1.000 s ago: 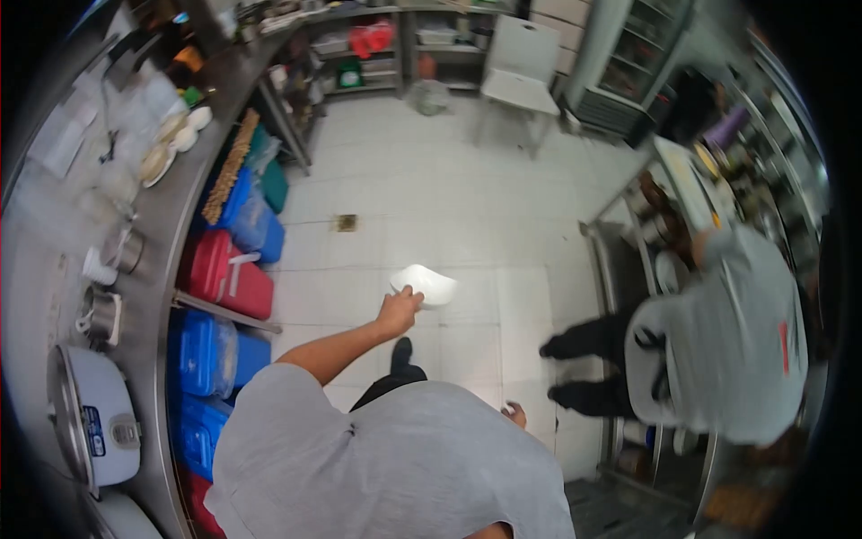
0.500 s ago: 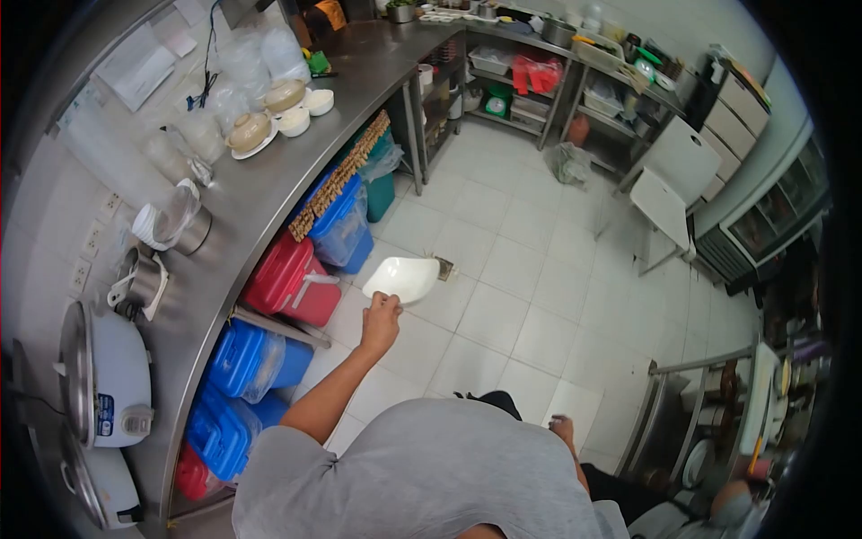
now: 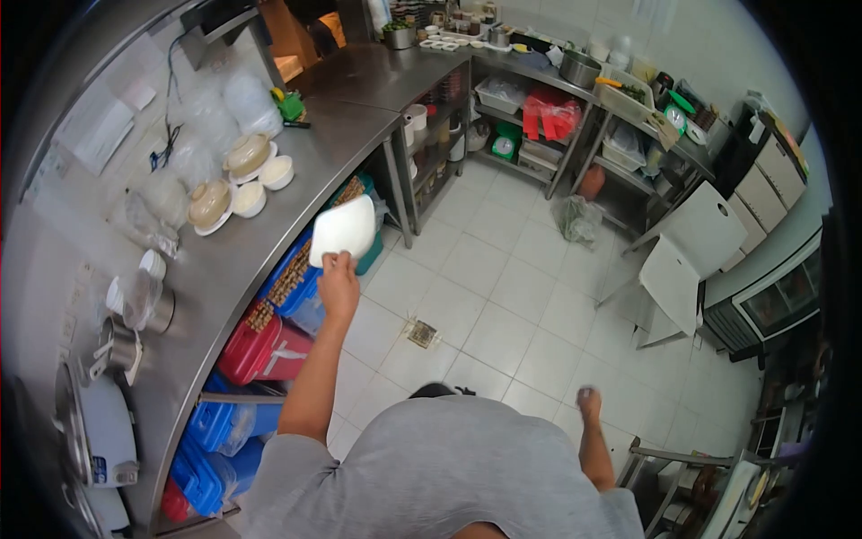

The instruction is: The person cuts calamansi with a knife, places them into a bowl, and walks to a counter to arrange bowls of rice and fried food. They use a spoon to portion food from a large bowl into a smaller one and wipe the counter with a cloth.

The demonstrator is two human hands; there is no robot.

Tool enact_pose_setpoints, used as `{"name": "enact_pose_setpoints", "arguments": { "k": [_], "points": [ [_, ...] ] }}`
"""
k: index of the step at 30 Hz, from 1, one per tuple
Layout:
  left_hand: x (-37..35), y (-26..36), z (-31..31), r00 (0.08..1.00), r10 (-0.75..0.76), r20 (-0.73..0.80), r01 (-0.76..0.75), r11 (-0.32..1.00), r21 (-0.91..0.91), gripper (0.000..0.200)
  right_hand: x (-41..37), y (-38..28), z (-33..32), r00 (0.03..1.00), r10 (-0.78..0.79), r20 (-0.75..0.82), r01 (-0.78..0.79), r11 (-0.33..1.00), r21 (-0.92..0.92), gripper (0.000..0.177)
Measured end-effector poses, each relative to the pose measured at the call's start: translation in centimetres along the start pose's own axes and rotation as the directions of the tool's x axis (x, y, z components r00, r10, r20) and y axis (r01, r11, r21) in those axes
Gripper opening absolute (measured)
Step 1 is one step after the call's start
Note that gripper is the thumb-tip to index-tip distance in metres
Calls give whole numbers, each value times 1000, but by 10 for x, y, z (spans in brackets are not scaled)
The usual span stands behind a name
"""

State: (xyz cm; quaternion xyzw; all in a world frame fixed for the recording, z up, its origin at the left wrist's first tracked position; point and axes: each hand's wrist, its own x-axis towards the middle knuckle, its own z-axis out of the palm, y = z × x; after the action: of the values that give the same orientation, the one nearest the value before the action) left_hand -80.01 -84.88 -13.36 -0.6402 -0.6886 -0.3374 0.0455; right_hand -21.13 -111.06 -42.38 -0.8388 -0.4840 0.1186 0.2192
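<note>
My left hand (image 3: 338,286) grips the near edge of a white, shallow, square-cornered dish (image 3: 344,227), which is tilted and has nothing visible on it. The dish is held out in front of me, in line with the front edge of the steel counter (image 3: 235,280). Behind it in view are bundled wooden sticks (image 3: 292,280) lying on lidded plastic bins. My right hand (image 3: 588,404) hangs low at my right side over the tiled floor, apart from any object. Motion blurs its fingers.
Lidded clay pots (image 3: 209,203) and white bowls (image 3: 249,199) stand on the left counter, with rice cookers (image 3: 106,431) nearer me. A red bin (image 3: 260,350) is underneath. A floor drain (image 3: 421,333) lies ahead. To the right are a white chair (image 3: 669,269) and a glass-door fridge (image 3: 781,287).
I have moved forward, so the counter and floor drain appear nearer. My left hand has raised the dish and carried it leftward toward the counter edge. My right arm has swung forward.
</note>
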Motion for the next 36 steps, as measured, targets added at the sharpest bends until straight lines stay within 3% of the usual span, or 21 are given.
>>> {"name": "enact_pose_setpoints", "arguments": {
  "k": [2, 3, 4, 7, 10, 11, 15, 17, 19, 20, 21, 23, 24, 25, 26, 28, 29, 31, 33, 34, 36],
  "points": [
    [47, 3, 21, 996, 39, -76, -34, 998, 61, 8, 94, -64, -11, 1000, 22, 14, -23, 990, 137, 23],
    [71, 10, 27, 999, -2, -48, 7, 995, 99, 9, 137, -92, -12, 985, -161, -65, 166, 983, 84, 25],
    [94, 7, 40, 998, -1, -63, 8, 993, 119, 10, 173, -131, -19, 994, -101, 44, 91, 980, 178, 27],
    [159, -6, 91, 995, -45, -84, 64, 969, 238, 10, 249, -253, -48, 986, -138, 92, 92, 917, 388, 30],
    [213, -18, 136, 990, -85, -114, 120, 931, 346, 16, 308, -286, -27, 973, -172, 152, 106, 924, 368, 30],
    [232, -21, 148, 986, -100, -131, 143, 916, 376, 18, 324, -282, -15, 972, -183, 150, 126, 936, 328, 30],
    [291, -69, 198, 974, -153, -166, 218, 822, 526, 29, 346, -218, 10, 964, 104, 243, -150, 972, 179, 25],
    [318, -86, 209, 961, -215, -176, 277, 785, 554, 36, 348, -166, 18, 895, 368, 251, -419, 889, 188, 20],
    [334, -112, 222, 956, -217, -198, 293, 740, 605, 38, 342, -132, 10, 807, 562, 182, -590, 780, 209, 19],
    [346, -112, 220, 944, -297, -144, 317, 697, 643, 38, 339, -117, 6, 741, 643, 196, -672, 703, 232, 21],
    [355, -111, 217, 922, -377, -93, 334, 648, 684, 39, 334, -111, 2, 707, 683, 185, -704, 653, 281, 22],
    [360, -136, 227, 956, -227, -184, 287, 615, 734, 39, 332, -102, -4, 629, 751, 201, -767, 557, 320, 24],
    [367, -141, 226, 945, -300, -133, 297, 609, 735, 40, 334, -95, -5, 586, 777, 231, -801, 513, 309, 25],
    [367, -162, 234, 949, -254, -185, 304, 600, 740, 39, 339, -86, -6, 546, 797, 260, -831, 473, 294, 25],
    [370, -157, 235, 947, -213, -243, 320, 516, 795, 34, 347, -77, -4, 566, 791, 233, -812, 487, 321, 25],
    [399, -85, 234, 779, -501, -377, 596, 407, 692, 30, 374, -60, 4, 615, 769, 176, -761, 521, 386, 24],
    [408, -66, 249, 830, -433, -351, 545, 494, 678, 27, 400, -68, -3, 623, 773, 123, -761, 561, 327, 21],
    [422, -29, 281, 907, -286, -309, 421, 644, 640, 20, 457, -62, -2, 726, 686, 40, -636, 649, 418, 21],
    [444, 12, 337, 993, -112, -41, 113, 779, 617, 16, 525, -54, -7, 807, 590, -30, -509, 721, 471, 23],
    [456, 59, 370, 994, -14, -104, 57, 905, 423, 21, 565, -54, -13, 840, 541, -51, -454, 750, 481, 24],
    [488, 157, 435, 993, -96, 73, 85, 987, 135, 27, 643, -90, -58, 913, 400, -77, -309, 804, 508, 24]
  ]
}}
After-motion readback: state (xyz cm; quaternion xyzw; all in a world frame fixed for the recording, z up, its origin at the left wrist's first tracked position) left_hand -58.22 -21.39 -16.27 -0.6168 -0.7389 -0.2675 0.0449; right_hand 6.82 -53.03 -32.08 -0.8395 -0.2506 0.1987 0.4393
